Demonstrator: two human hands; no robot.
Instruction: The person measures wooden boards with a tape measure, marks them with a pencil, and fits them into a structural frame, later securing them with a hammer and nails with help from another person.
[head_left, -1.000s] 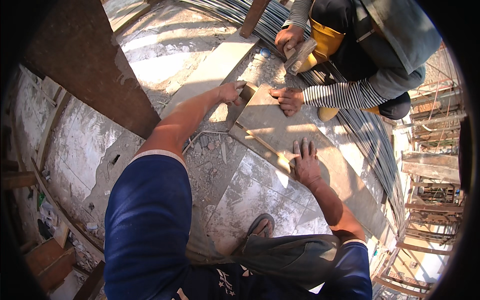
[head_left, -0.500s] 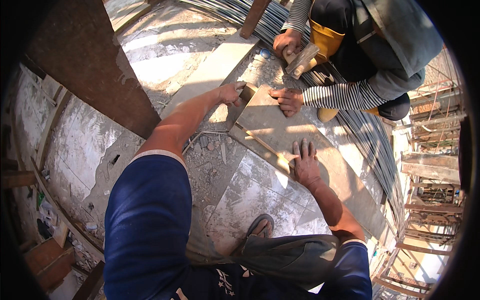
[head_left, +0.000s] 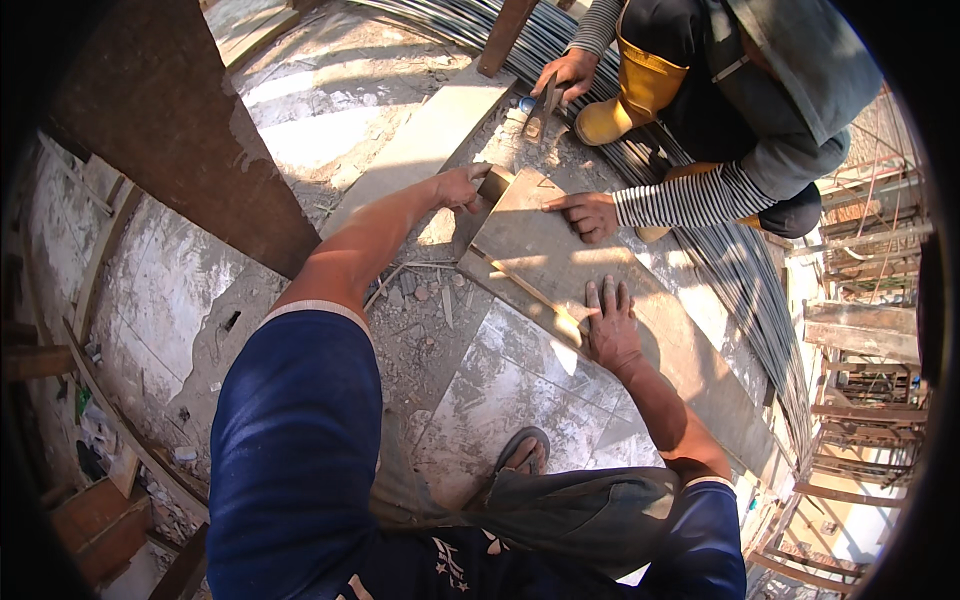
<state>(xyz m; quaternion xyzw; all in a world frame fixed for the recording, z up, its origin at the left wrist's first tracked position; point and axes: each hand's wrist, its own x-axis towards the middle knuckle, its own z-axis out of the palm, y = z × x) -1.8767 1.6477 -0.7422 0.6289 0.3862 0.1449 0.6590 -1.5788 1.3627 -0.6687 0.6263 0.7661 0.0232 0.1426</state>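
Observation:
A long wooden board (head_left: 570, 255) slants from the middle toward the lower right. My left hand (head_left: 463, 188) grips a short wooden block (head_left: 496, 184) at the board's far left end, its fingers bent against it. On the board's near side, my right hand (head_left: 612, 322) lies flat with the fingers spread, pressing on the top face. A thin pale strip (head_left: 532, 288) shows along the near edge. Across from me a co-worker's hand (head_left: 585, 214) rests on the board near its end, and their other hand (head_left: 570, 72) holds a dark tool (head_left: 540, 112) of unclear kind.
Long metal rods (head_left: 735, 300) run in a bundle behind the board. A broad brown panel (head_left: 180, 130) stands at the left. Rubble (head_left: 425, 310) covers the ground beside my left arm, and a flat plank (head_left: 430, 135) lies beyond it. My sandalled foot (head_left: 523, 455) is below the board.
The co-worker's tool has swung up and left, away from the boot, and their other hand has shifted slightly right on the board. Both my hands keep their places.

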